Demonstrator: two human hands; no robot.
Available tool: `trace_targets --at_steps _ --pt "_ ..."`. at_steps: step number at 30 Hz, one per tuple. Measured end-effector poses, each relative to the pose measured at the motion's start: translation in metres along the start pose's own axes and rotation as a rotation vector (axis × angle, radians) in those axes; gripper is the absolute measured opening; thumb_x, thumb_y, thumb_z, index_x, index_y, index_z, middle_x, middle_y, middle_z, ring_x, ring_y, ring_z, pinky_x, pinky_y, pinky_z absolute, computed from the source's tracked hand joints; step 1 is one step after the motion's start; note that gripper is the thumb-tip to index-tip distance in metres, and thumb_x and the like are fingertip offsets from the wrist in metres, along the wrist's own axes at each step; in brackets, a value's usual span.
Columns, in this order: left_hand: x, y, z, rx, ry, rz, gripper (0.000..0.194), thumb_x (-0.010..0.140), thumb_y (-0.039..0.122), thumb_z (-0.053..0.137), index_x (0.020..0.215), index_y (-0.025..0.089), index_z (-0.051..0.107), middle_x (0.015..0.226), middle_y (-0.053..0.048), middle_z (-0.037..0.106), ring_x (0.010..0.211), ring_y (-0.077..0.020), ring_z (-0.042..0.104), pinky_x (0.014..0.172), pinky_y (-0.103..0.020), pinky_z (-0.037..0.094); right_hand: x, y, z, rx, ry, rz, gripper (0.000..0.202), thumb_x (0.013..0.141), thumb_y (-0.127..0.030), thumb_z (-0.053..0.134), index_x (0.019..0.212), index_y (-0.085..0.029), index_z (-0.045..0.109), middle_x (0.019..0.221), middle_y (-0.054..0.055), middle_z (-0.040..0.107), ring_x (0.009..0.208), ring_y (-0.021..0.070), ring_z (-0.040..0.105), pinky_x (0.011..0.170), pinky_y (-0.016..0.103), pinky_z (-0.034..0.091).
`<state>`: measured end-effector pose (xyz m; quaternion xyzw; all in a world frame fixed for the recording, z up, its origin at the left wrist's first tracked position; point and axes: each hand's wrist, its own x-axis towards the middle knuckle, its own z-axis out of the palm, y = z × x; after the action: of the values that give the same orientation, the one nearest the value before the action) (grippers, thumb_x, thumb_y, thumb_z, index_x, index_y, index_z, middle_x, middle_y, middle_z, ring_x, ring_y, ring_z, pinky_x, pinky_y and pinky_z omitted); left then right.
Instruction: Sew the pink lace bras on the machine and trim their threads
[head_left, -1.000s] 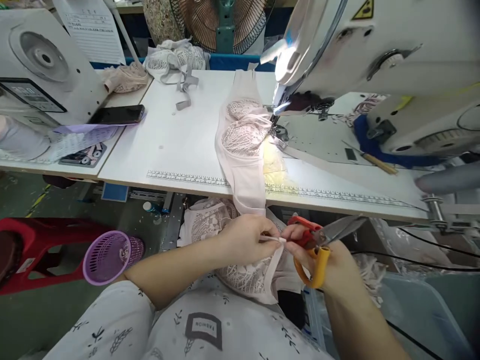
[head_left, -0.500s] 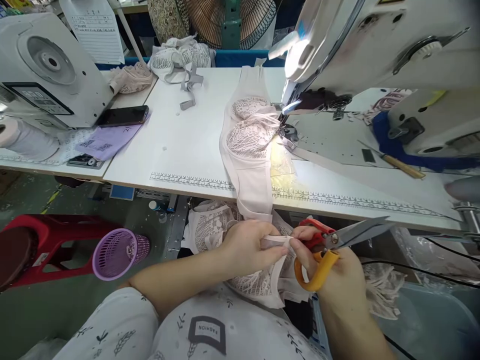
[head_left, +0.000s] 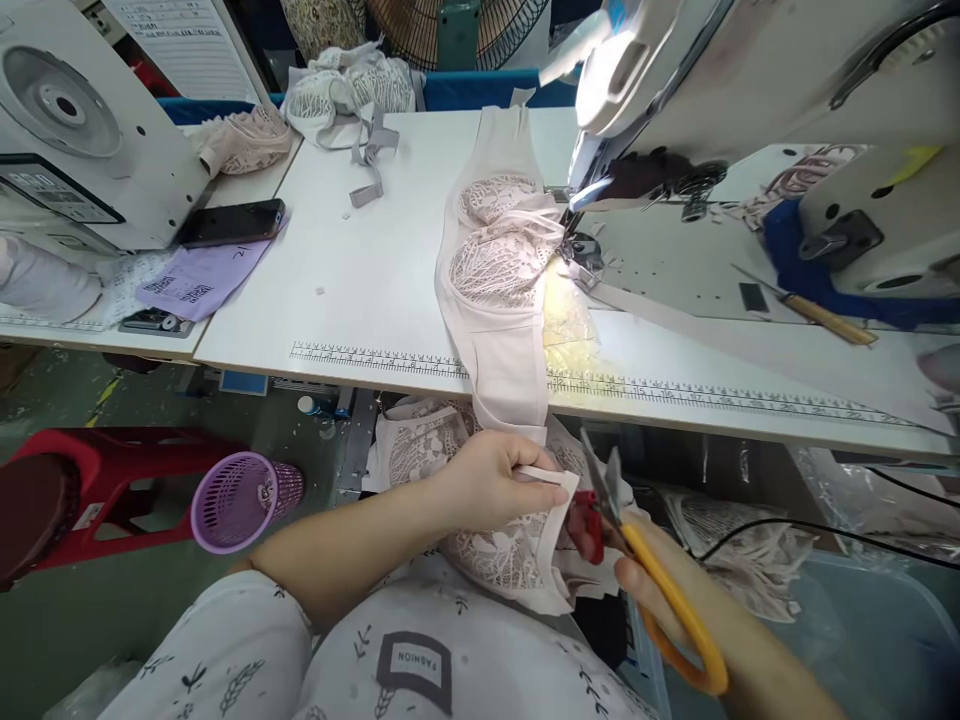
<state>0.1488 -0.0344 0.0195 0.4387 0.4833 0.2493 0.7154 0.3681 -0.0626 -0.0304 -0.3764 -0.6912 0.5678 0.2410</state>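
Observation:
Between thumb and fingers, my left hand point(head_left: 499, 480) pinches the pale band edge of a pink lace bra point(head_left: 502, 560) over my lap. Close on its right, my right hand point(head_left: 645, 565) grips scissors point(head_left: 664, 590) with orange and red handles. Their blades are parted and point up and away from me, beside the fabric. Another pale pink bra point(head_left: 499, 270) lies on the white table, one side under the sewing machine's needle area, its band hanging over the front edge.
The sewing machine point(head_left: 720, 90) fills the upper right. A phone point(head_left: 232, 222) lies on the left of the table point(head_left: 360, 280), near a second machine point(head_left: 97, 130). Below are a purple basket point(head_left: 240, 500), a red stool point(head_left: 112, 480) and a blue bin point(head_left: 870, 630).
My right hand has moved off the band edge, and the scissors have swung from pointing right to pointing upward. My left hand keeps its pinch. The view has shifted slightly.

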Motion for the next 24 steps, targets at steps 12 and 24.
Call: trace_targets --at_steps 12,24 --pt "0.008 -0.001 -0.010 0.097 -0.013 -0.106 0.022 0.066 0.031 0.068 0.060 0.016 0.054 0.048 0.007 0.041 0.044 -0.0062 0.035 0.043 -0.020 0.025 -0.015 0.010 0.007 -0.321 -0.102 0.067 0.040 0.087 -0.063 0.047 0.077 -0.024 0.043 0.064 -0.002 0.048 0.053 0.0152 0.042 0.047 0.027 0.029" --pt "0.010 0.000 -0.012 0.112 -0.012 -0.122 0.022 0.065 0.031 0.069 0.059 0.017 0.053 0.048 0.007 0.038 0.045 -0.0061 0.031 0.044 -0.021 0.022 -0.016 0.013 0.013 -0.281 -0.035 0.112 0.052 0.087 -0.072 0.036 0.070 -0.023 0.040 0.057 -0.003 0.045 0.049 0.0134 0.038 0.047 0.027 0.025"
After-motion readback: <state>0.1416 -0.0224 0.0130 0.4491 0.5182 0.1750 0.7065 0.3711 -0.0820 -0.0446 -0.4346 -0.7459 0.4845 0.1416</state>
